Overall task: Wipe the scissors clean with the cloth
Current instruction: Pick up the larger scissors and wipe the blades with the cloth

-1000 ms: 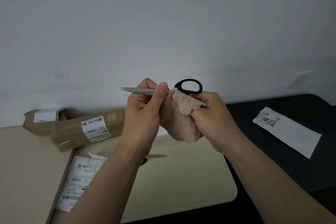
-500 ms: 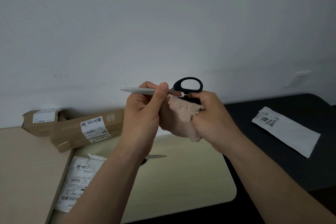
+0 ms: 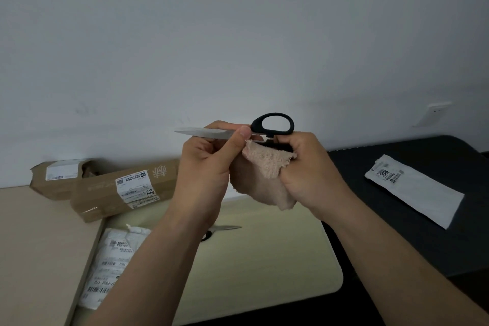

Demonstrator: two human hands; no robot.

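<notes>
Two hands share the work: our left hand point(image 3: 206, 167) pinches the scissors point(image 3: 211, 133) by the blades, level in the air above the desk point(image 3: 31, 246); our right hand point(image 3: 311, 174) grips the beige cloth point(image 3: 264, 167), bunched against the lower handle point(image 3: 275, 144). We judge handle-wiping underway; next, the upper loop point(image 3: 289, 122).

The white mailer point(image 3: 423, 194) on the dark table carries a label whose bold number reads "3006"; the smaller print around it is too fine to read. The long cardboard box point(image 3: 105, 194) bears a pale printed logo of stylised characters and a shipping label with a QR code and barcode, both illegible. On the white parcel point(image 3: 111, 259) the upside-down barcoded label shows something like "P802 E10".
</notes>
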